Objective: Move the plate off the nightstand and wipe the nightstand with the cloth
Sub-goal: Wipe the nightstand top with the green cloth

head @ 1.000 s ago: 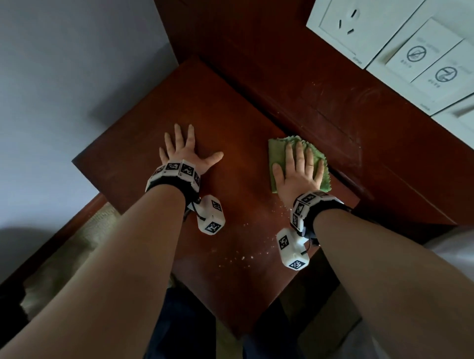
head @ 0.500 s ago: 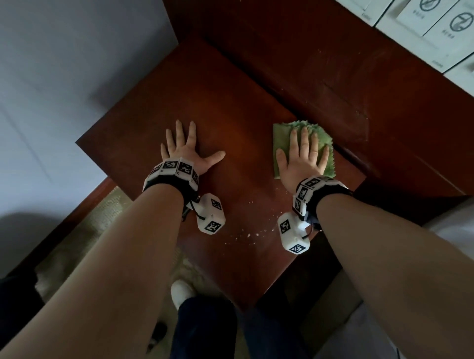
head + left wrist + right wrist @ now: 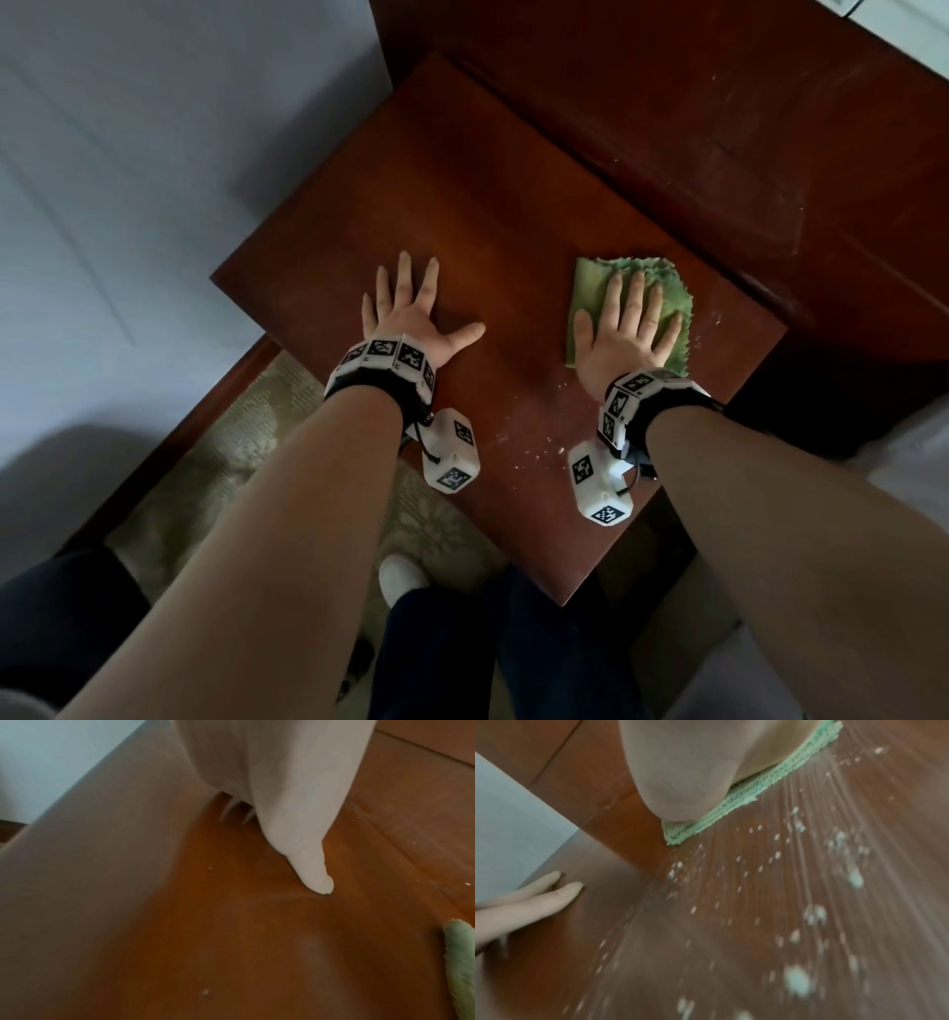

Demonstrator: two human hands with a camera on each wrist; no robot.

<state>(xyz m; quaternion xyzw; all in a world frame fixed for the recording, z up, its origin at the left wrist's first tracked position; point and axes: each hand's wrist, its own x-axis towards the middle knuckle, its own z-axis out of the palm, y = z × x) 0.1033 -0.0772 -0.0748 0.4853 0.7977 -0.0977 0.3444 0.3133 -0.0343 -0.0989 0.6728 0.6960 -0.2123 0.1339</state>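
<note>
The dark red wooden nightstand point(image 3: 462, 216) fills the middle of the head view. My right hand point(image 3: 624, 329) lies flat with straight fingers on a folded green cloth point(image 3: 590, 293), pressing it onto the top near the back right; the cloth's edge point(image 3: 752, 791) shows under my palm in the right wrist view and its end point(image 3: 460, 963) in the left wrist view. My left hand point(image 3: 411, 313) rests flat, fingers spread, on the bare wood to the left, thumb point(image 3: 308, 866) pointing toward the cloth. No plate is in view.
White crumbs point(image 3: 534, 452) are scattered on the top in front of the cloth, plainly seen as crumbs point(image 3: 795, 902) in the right wrist view. A wooden headboard panel point(image 3: 719, 128) rises behind. A pale wall point(image 3: 128, 180) is left, patterned carpet point(image 3: 221, 447) and my shoe point(image 3: 400, 575) below.
My right hand with the cloth has slid slightly toward me along the top. The left hand stays put. The head view has tilted down, so the wall switches have left the frame.
</note>
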